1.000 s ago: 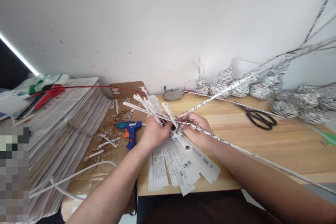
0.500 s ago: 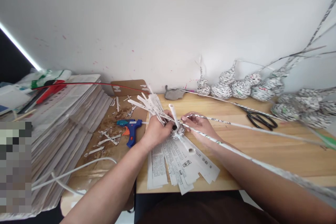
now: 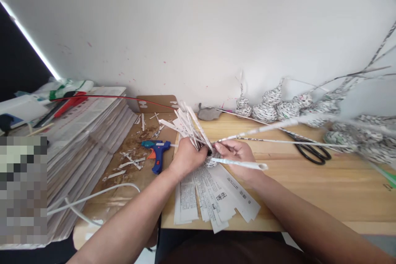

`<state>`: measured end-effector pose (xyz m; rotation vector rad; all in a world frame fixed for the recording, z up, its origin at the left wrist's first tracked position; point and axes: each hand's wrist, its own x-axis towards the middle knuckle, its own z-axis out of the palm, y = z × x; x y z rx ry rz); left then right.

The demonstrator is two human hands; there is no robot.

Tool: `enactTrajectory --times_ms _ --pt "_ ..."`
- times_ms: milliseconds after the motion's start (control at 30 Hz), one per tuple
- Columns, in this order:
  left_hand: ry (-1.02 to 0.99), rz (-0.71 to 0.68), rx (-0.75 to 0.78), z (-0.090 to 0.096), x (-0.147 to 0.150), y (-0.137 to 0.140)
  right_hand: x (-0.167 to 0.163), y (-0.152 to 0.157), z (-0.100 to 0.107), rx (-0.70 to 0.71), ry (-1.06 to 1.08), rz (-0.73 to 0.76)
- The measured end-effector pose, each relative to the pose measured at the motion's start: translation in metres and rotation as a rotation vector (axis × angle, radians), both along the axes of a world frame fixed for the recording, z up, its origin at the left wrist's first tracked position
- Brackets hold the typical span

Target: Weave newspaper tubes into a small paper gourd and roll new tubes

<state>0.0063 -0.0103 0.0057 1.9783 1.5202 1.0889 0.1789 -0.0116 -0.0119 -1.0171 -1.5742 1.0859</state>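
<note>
Between my hands is a small woven piece of rolled newspaper (image 3: pixel 211 162), partly hidden by my fingers. My left hand (image 3: pixel 189 154) grips it from the left, the thumb near a dark opening at its top. Several paper tubes (image 3: pixel 182 121) fan up from it behind that hand. My right hand (image 3: pixel 235 152) pinches at its right side, where long thin paper strands (image 3: pixel 262 127) run off to the right. One whitish tube (image 3: pixel 241 163) sticks out rightward across my right hand. Newspaper strips (image 3: pixel 216 198) lie spread on the table beneath.
A blue glue gun (image 3: pixel 158 154) lies left among paper scraps. Beyond it rises a tall newspaper stack (image 3: pixel 102 132). Black scissors (image 3: pixel 311 150) lie at right. Several woven paper gourds (image 3: pixel 266 109) stand along the wall. A grey leaf-shaped piece (image 3: pixel 208 112) lies at the back.
One long strand has swung from the near right up towards the far right. The woven piece has turned, its whitish tube now pointing right instead of towards me. The view has shifted slightly.
</note>
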Motion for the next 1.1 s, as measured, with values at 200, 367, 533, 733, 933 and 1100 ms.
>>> enactTrajectory --times_ms 200,367,533,733,933,1100 --pt "-0.016 -0.067 0.005 -0.003 0.005 -0.003 -0.004 -0.001 0.005 0.104 -0.088 -0.026" --pt "-0.03 -0.103 0.017 0.0 0.007 -0.004 -0.005 -0.004 0.007 0.216 -0.26 -0.095" --pt "-0.069 -0.037 -0.044 -0.001 0.005 0.0 -0.002 -0.005 0.001 0.179 -0.226 -0.105" --pt "-0.246 -0.045 -0.166 -0.007 0.003 0.005 -0.003 0.002 -0.001 -0.078 0.091 -0.037" --pt "-0.266 -0.06 -0.152 -0.006 0.004 0.003 -0.006 0.006 -0.002 -0.219 0.201 -0.047" --pt "-0.197 -0.042 -0.104 -0.005 0.006 0.001 -0.001 0.005 -0.002 -0.213 0.129 -0.012"
